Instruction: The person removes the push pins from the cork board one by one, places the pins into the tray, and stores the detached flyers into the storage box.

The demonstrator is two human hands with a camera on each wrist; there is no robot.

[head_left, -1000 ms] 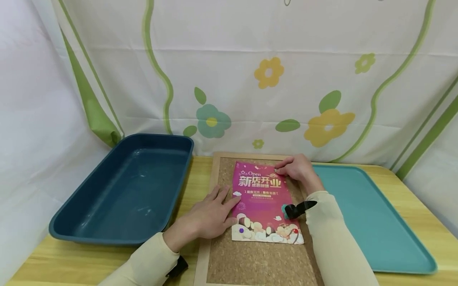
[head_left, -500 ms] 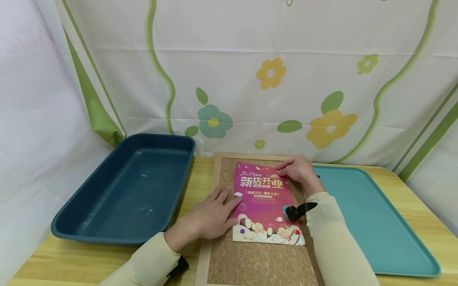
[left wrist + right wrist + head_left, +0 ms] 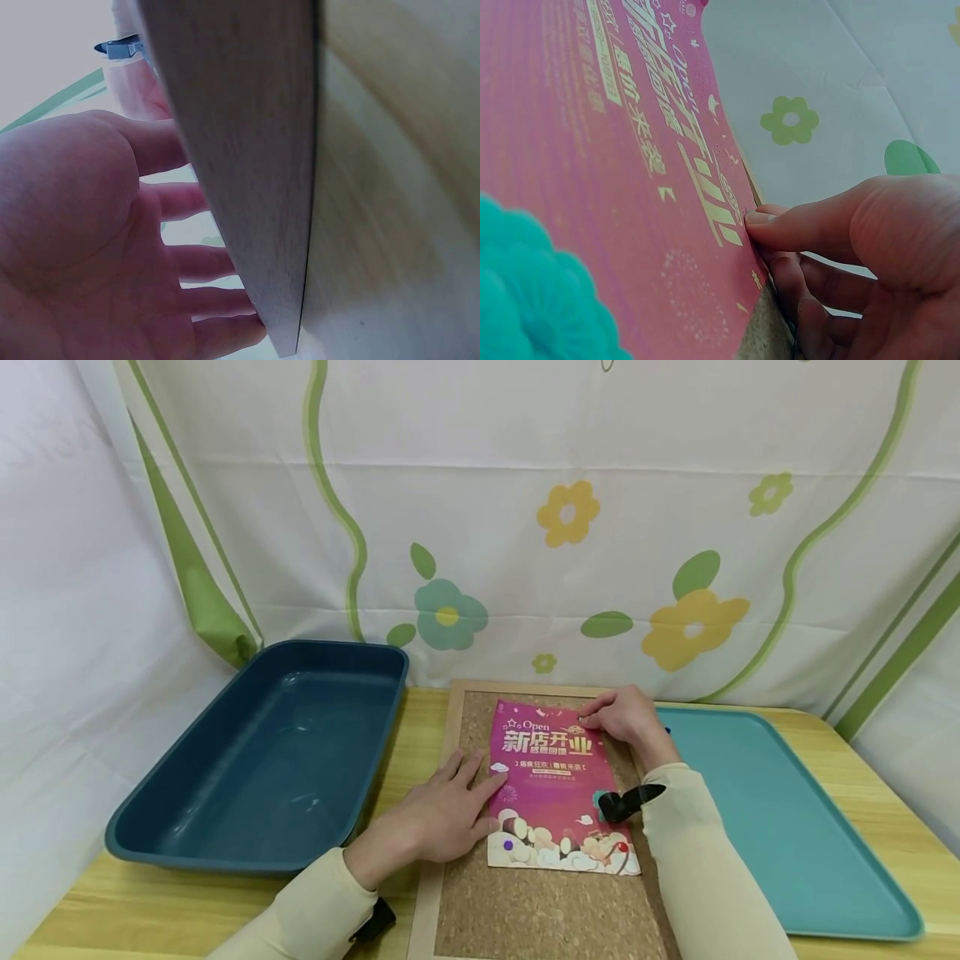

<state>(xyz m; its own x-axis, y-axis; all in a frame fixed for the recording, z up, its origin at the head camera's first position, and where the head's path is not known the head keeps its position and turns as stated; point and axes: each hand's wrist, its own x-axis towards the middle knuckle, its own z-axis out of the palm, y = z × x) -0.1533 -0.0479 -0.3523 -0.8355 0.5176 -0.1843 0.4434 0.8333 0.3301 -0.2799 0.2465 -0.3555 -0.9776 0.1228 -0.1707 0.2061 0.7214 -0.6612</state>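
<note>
Nearest you, the cork board (image 3: 555, 910); the poster (image 3: 551, 789) lies on it, toward the far end. Partway, I'd judge: poster in place, with what look like a purple pin (image 3: 507, 845) and a red pin (image 3: 622, 847) at its lower corners. Your left hand (image 3: 442, 814) grasps nothing, fingers spread over the board's left side and the poster's left edge. Poster's long axis runs near to far, roughly along the board's; print reads upright to you, top toward the curtain (image 3: 495, 502). Farther up, your right hand (image 3: 626, 714) pinches at the upper right corner; can't tell if a pin is under the fingertips. Upper left: no pin visible, so both top corners look unfinished.
</note>
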